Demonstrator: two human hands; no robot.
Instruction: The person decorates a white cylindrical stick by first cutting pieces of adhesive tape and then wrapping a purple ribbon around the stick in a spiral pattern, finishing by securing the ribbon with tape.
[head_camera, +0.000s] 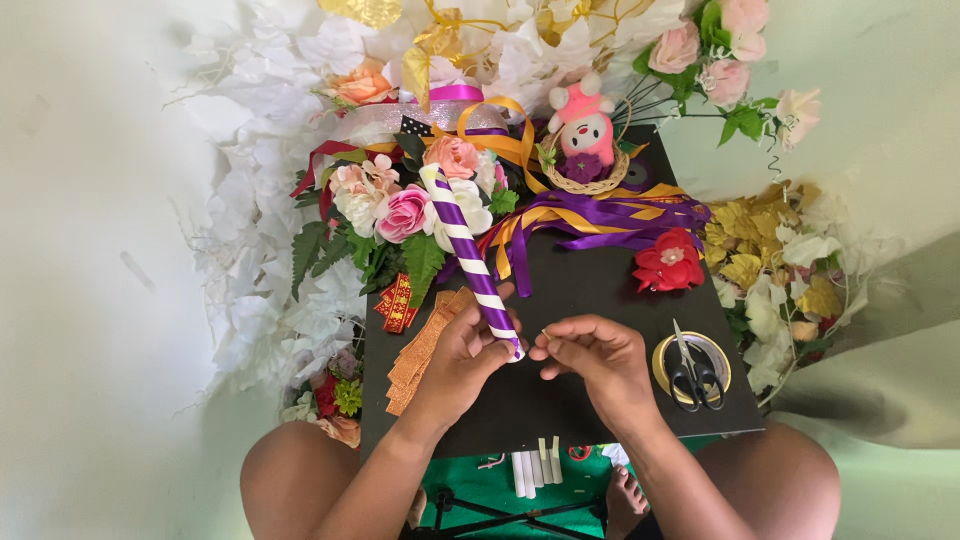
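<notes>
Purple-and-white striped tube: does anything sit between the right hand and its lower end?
Nothing visible does. The left hand holds the purple-and-white striped tube near its lower end, and the right hand is just beside that end, fingers pinched, over bare black board.

left hand (462, 350) gripping striped tube (470, 255) (purple-white)

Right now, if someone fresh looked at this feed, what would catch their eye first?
The purple-and-white striped tube at centre, gripped near its lower end by the left hand, with the right hand pinching something small beside its tip. Behind it, a bouquet of pink and white flowers and trailing purple and orange ribbons spread over the black board. At right, black scissors lie on a tape roll.
</notes>
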